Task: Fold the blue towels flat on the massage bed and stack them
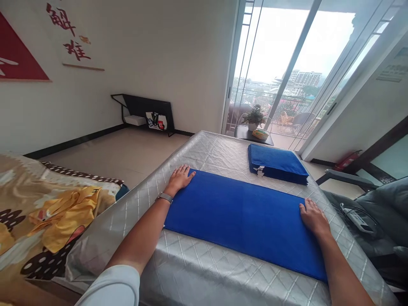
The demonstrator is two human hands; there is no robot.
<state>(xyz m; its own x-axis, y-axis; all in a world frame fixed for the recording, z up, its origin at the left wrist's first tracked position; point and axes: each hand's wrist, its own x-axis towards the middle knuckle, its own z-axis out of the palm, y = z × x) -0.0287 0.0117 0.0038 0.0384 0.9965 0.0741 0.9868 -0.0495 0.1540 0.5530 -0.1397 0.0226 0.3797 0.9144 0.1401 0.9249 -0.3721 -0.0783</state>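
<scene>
A long blue cloth (242, 216) lies flat across the silver quilted table cover (207, 151); a faint crease runs down its middle. My left hand (180, 178) rests on its far left corner, fingers stretched out and palm down. At the far right corner, my right hand (315, 216) lies over the edge with its fingers extended. Neither hand grips the fabric. Beyond the cloth sits a folded stack of blue cloths (277, 163), with white tags (260, 171) showing at its left front corner.
To the left, a patterned blanket (19, 178) carries a yellow garment (68, 216). A dark armchair (382, 204) with a white power strip (357, 219) stands close on the right. A small table (267, 139) with a potted plant (255, 117) is behind, by the glass door.
</scene>
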